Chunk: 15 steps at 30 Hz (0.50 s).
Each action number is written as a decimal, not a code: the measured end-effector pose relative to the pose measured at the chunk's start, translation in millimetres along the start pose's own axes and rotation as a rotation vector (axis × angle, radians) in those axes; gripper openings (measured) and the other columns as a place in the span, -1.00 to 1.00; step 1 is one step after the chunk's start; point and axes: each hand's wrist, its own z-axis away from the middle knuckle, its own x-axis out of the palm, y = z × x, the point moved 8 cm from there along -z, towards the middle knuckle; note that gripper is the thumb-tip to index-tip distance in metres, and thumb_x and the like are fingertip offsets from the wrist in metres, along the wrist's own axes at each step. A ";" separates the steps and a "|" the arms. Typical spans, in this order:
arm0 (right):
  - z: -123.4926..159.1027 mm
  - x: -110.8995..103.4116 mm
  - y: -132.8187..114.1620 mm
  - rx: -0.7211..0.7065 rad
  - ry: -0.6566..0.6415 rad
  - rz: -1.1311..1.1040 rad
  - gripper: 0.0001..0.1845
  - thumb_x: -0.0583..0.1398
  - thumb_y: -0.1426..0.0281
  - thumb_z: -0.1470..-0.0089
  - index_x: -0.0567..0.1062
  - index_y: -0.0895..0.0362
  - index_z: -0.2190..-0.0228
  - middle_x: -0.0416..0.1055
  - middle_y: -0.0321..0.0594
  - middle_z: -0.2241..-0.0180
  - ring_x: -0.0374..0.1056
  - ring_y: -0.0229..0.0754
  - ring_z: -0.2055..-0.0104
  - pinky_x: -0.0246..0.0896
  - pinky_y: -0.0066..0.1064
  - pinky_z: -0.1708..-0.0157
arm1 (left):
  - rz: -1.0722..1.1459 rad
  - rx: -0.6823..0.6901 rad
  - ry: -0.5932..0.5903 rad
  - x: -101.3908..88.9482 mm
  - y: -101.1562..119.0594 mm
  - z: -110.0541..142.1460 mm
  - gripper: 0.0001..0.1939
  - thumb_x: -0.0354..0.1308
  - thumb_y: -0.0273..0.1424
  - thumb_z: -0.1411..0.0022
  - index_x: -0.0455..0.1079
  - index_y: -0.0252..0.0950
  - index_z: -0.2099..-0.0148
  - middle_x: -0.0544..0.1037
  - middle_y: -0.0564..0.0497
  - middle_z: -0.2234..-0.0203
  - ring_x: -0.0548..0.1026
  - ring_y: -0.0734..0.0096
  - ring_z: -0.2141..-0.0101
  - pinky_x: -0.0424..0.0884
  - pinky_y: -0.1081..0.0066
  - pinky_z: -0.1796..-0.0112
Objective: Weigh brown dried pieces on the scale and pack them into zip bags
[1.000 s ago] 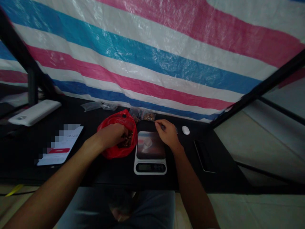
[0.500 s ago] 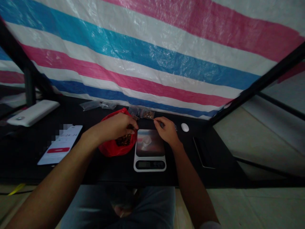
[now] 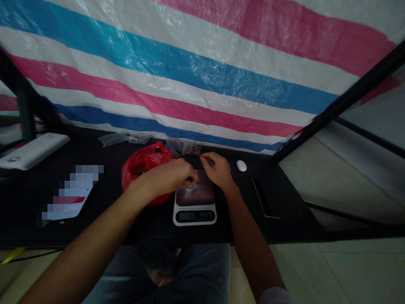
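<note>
My left hand (image 3: 181,172) is over the steel plate of a white digital kitchen scale (image 3: 195,217), fingers bent together and pointing down. Whatever lies between those fingertips is hidden, and no cup shows on the plate from here. A crumpled red plastic bag (image 3: 131,166) stands open left of the scale, partly behind my left wrist, with small dark pieces inside. By the plate's far right corner my right hand (image 3: 219,169) is closed, thumb against curled fingers. What it may hold is too dark to make out.
Behind the scale lies a small zip bag of brown pieces (image 3: 191,150). Clear plastic bags (image 3: 115,139) lie at the back left. A lit phone (image 3: 74,198) and a white device (image 3: 33,151) are on the left; a white oval case (image 3: 241,165) and a dark phone (image 3: 262,196) are on the right.
My left hand has moved right, from above the red bag to above the scale plate. The small clear cup seen on the plate earlier is now out of sight. My right hand has barely moved.
</note>
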 end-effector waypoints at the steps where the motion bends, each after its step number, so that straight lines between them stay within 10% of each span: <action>1: -0.1 0.1 -0.4 0.001 0.002 -0.001 -0.80 0.19 0.39 -0.25 0.65 0.10 0.23 0.64 -0.11 0.23 0.53 -0.10 0.20 0.39 -0.29 0.15 | 0.008 0.004 -0.007 0.2 0.7 0.0 -0.70 0.22 -0.63 -0.30 0.67 -0.22 0.07 0.74 -0.02 0.16 0.67 0.29 0.15 0.42 0.46 0.13; 7: -0.3 -2.4 -1.4 0.044 -0.057 -0.064 -0.81 0.20 0.38 -0.22 0.65 0.13 0.30 0.63 -0.15 0.30 0.50 -0.14 0.26 0.35 -0.33 0.22 | 0.020 0.043 -0.008 0.3 4.4 -0.3 -0.74 0.22 -0.65 -0.27 0.67 -0.26 0.16 0.73 -0.02 0.22 0.65 0.31 0.21 0.41 0.46 0.17; 15: 27.1 5.5 2.1 0.212 -0.666 -0.327 -0.83 0.38 0.31 -0.03 0.69 0.14 0.33 0.63 -0.25 0.41 0.47 -0.20 0.41 0.30 -0.43 0.41 | 0.088 0.078 0.096 -8.5 9.0 7.5 -0.70 0.10 -0.59 -0.36 0.63 -0.25 0.07 0.70 -0.01 0.19 0.63 0.35 0.20 0.41 0.46 0.16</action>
